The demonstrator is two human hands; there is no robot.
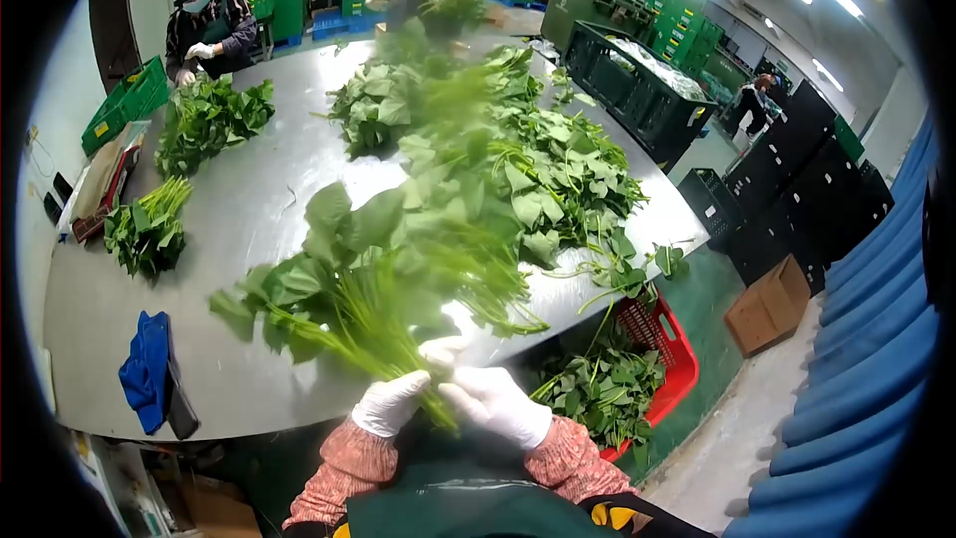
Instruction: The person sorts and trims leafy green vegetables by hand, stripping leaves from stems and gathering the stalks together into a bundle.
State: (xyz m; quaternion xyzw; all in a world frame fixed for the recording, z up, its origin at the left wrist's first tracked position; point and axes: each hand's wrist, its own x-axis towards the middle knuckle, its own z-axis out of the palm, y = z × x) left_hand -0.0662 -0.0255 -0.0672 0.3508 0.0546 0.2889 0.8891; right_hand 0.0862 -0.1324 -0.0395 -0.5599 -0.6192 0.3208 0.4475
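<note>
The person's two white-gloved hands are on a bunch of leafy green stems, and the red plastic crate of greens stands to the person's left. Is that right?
One slip: the red plastic crate stands to the person's right, as the head view shows. The rest holds: the white-gloved left hand and white-gloved right hand are on the bunch of leafy green stems.

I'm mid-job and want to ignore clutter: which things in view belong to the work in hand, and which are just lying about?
Likely part of the work:
bunch of greens, in the left hand, right hand at its stems
heap of greens
red crate holding greens
metal table

Apparently just lying about:
blue cloth
cardboard box
</note>
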